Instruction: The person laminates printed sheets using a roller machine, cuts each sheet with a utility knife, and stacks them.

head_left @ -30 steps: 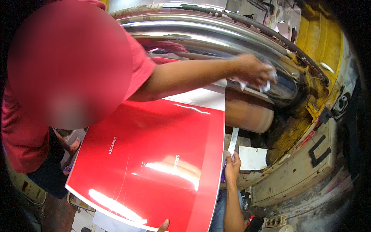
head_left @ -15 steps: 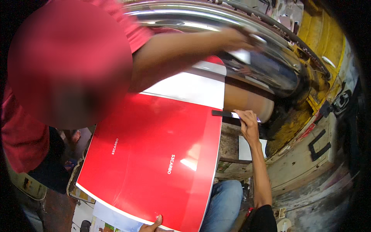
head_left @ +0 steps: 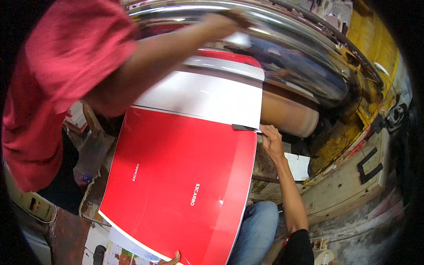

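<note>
A large glossy red sheet (head_left: 176, 163) with small white print and a white border lies before me, beneath the edge of a white sheet (head_left: 221, 95). My right hand (head_left: 273, 140) is closed on one end of a flat black strip (head_left: 242, 127). The strip reaches in over the red sheet's right edge, at the seam with the white sheet. At the bottom, my left hand (head_left: 171, 259) grips the red sheet's near edge, thumb on top; its other fingers are mostly hidden.
A shiny metal roller (head_left: 304, 70) spans the back, above a brown roller (head_left: 291, 117). A co-worker in a red shirt (head_left: 84, 57) reaches a blurred arm across from the left. A small white paper (head_left: 298, 167) lies right of my forearm; a yellow machine frame (head_left: 375, 35) stands beyond.
My right hand has shifted slightly left, and the black strip now sits at the seam. The co-worker's head has left the view; their arm has swept left along the roller. More white sheet shows.
</note>
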Demonstrator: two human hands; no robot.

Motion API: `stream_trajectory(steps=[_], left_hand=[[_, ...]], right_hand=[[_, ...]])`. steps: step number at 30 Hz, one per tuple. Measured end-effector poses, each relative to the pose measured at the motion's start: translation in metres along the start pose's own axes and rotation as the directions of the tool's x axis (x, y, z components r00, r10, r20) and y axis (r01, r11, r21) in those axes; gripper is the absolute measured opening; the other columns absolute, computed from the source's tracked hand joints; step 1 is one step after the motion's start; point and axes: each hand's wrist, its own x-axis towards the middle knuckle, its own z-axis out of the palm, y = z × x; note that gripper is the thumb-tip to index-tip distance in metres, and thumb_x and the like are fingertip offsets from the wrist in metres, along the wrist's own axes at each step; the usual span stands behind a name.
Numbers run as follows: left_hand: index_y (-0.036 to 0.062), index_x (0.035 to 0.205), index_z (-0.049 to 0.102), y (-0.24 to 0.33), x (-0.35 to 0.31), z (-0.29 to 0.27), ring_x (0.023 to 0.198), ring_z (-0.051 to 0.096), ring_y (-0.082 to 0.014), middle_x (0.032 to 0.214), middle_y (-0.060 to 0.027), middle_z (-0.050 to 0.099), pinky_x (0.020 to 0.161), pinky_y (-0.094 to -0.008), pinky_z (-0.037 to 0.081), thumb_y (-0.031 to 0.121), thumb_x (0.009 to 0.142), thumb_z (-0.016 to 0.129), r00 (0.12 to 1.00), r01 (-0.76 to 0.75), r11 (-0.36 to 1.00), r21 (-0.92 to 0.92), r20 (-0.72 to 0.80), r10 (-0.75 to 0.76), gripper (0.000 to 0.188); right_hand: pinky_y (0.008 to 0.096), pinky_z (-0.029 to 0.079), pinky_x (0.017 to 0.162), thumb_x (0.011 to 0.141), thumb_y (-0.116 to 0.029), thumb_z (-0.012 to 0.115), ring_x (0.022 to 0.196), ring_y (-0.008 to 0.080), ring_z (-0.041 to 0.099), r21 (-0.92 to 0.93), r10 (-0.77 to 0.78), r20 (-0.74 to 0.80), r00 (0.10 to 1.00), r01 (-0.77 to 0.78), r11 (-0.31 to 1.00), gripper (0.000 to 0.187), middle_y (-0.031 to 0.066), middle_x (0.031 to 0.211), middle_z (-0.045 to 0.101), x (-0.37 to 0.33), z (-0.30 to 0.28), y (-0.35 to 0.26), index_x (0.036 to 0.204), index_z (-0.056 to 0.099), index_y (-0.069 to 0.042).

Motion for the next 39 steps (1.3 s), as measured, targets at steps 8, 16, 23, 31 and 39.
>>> stream_trajectory(steps=[8,16,23,31,39], left_hand=[[-0.0030,0.123,0.051,-0.014,-0.015,-0.052,0.078,0.065,-0.0189,0.097,-0.0087,0.064,0.082,-0.0508,0.056,0.024,0.089,0.066,0.990,0.143,0.986,-0.087,0.027,-0.141,0.046],[0.0074,0.143,0.020,-0.028,-0.015,-0.109,0.117,0.052,-0.0405,0.138,-0.0219,0.042,0.083,-0.0600,0.054,0.023,0.097,0.051,0.981,0.128,0.991,-0.024,0.151,-0.123,0.058],[0.0024,0.135,0.038,-0.018,-0.065,-0.113,0.108,0.060,-0.0285,0.125,-0.0163,0.056,0.083,-0.0543,0.056,0.022,0.098,0.051,0.990,0.104,0.994,-0.021,0.102,-0.101,0.044],[0.0141,0.144,0.028,-0.120,-0.144,-0.322,0.122,0.051,-0.0215,0.136,-0.0097,0.050,0.092,-0.0439,0.051,0.033,0.090,0.063,0.988,-0.127,0.990,-0.065,-0.095,0.121,0.067],[0.0053,0.116,0.058,-0.237,-0.393,-0.479,0.065,0.053,-0.0097,0.087,0.0010,0.062,0.053,-0.0232,0.041,0.041,0.078,0.077,0.824,0.387,0.913,0.130,-0.494,-0.279,0.056]], right_hand=[[0.0370,0.044,0.074,0.074,0.010,0.055,0.082,0.0290,0.058,-0.186,0.065,0.171,0.983,-0.032,0.982,0.038,0.0132,0.087,0.063,-0.017,-0.032,-0.020,0.108,0.066,-0.002],[0.0356,0.051,0.070,0.074,0.006,0.064,0.078,0.0327,0.065,-0.123,0.148,-0.093,0.985,-0.159,0.980,0.041,0.0189,0.095,0.065,-0.069,-0.015,-0.053,0.114,0.063,-0.003],[0.0343,0.055,0.065,0.078,-0.008,0.067,0.073,0.0240,0.068,-0.054,-0.323,0.246,0.914,0.346,0.937,0.043,0.0127,0.124,0.061,0.002,-0.034,-0.131,0.120,0.064,-0.014],[0.0331,0.047,0.095,0.062,0.016,0.042,0.111,0.0234,0.061,0.356,-0.098,0.373,0.923,-0.045,0.933,0.061,0.0144,0.118,0.065,-0.087,-0.007,-0.195,0.116,0.065,-0.001],[0.0348,0.052,0.055,0.091,-0.005,0.051,0.061,0.0204,0.058,0.247,-0.365,0.107,0.925,0.331,0.911,0.034,0.0271,0.093,0.065,-0.155,-0.065,-0.271,0.121,0.049,0.011]])
